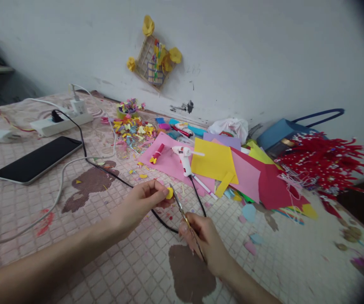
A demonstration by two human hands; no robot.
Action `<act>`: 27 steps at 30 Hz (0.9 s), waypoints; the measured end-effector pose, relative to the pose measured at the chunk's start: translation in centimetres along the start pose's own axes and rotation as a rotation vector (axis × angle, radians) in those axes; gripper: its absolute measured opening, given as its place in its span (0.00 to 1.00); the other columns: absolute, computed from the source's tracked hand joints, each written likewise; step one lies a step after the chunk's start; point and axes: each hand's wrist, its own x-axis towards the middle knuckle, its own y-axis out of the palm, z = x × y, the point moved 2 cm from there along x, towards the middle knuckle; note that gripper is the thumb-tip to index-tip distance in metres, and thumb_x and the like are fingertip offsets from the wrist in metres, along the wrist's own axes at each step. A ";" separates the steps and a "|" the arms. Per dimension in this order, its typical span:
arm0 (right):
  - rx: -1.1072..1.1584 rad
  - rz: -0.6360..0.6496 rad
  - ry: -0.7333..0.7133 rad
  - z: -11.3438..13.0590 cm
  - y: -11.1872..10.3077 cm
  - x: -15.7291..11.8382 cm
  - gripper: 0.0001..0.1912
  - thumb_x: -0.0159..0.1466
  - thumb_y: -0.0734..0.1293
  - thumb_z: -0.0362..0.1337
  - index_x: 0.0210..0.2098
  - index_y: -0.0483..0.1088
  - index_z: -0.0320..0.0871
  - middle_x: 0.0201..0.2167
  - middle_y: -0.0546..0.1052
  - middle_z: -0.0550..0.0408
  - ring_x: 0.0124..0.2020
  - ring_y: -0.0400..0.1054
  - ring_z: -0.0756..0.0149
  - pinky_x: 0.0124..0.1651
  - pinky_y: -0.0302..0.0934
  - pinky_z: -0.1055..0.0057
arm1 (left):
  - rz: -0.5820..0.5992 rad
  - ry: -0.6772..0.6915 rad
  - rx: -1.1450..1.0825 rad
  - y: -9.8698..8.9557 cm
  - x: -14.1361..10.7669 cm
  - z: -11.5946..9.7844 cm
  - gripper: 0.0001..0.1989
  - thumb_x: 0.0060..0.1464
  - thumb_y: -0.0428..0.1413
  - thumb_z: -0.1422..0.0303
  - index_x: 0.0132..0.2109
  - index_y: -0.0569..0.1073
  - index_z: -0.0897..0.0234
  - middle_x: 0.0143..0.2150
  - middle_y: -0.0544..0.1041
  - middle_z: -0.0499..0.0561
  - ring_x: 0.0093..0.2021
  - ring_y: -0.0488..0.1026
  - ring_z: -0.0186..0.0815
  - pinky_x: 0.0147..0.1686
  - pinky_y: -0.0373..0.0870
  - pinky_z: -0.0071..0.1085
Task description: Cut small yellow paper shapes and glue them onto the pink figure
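Between the thumb and fingers of my left hand (150, 195) is a small yellow paper piece (169, 193). My right hand (202, 238) grips a slim metal tool (184, 217), whose pointed end reaches up beside the yellow piece; whether it is scissors or tweezers I cannot tell. Past my hands, a white glue gun (184, 159) lies on pink and yellow paper sheets (215, 160). Left of it on the pink sheet is a small red roll (158, 153) with yellow at its lower end.
A tablet (39, 159) and a white power strip (61, 122) lie at the left, with cables crossing the table (131, 261). Paper scraps (134, 126) are heaped at the back. Red fringed stems (324, 162) and a blue bag (280, 131) are at the right.
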 end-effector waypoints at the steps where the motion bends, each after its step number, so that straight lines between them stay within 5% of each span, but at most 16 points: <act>1: 0.006 -0.002 0.002 0.0 0.0 0.0 0.21 0.61 0.61 0.51 0.21 0.55 0.42 0.18 0.51 0.64 0.20 0.45 0.74 0.22 0.41 0.75 | 0.001 0.000 -0.001 0.0 0.0 0.0 0.09 0.50 0.58 0.65 0.29 0.67 0.66 0.30 0.75 0.47 0.30 0.72 0.30 0.36 0.67 0.29; 27: -0.091 -0.050 0.021 -0.3 0.0 0.1 0.20 0.61 0.61 0.48 0.20 0.55 0.43 0.16 0.54 0.63 0.19 0.48 0.74 0.21 0.42 0.75 | 0.031 0.018 0.016 -0.2 0.2 -0.2 0.09 0.50 0.58 0.65 0.29 0.68 0.66 0.30 0.74 0.48 0.31 0.72 0.31 0.37 0.68 0.30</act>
